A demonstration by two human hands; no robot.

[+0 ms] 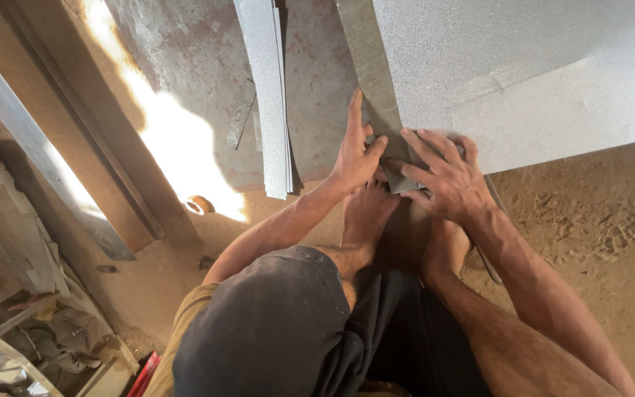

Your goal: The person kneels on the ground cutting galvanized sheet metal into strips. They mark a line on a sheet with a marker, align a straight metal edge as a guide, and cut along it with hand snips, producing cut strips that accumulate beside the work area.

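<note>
- The person is squatting on a sandy floor and is looking down at both hands, which are working at the near corner of a large grey metal sheet.
- The left hand is lying flat on the folded strip that is running along the left edge of the sheet; its fingers are stretched out and pointing away from the person, and its thumb is meeting the fingers of the other hand.
- The right hand is lying just beside it, on the corner of the sheet, with the fingers spread wide and pressing down; it is not closing around anything.
- The corner of the sheet is lying directly under both hands, and the rest of the sheet is spreading away from them to the upper right.
- Both bare feet are standing just below the hands, very near the edge of the sheet.
- A stack of narrow metal strips is lying to the left of the left hand, near it but not touching it.
- A long wooden beam is lying well apart on the left, with sunlight falling beside it.
- Some scrap pieces are lying in the lower left corner.
</note>
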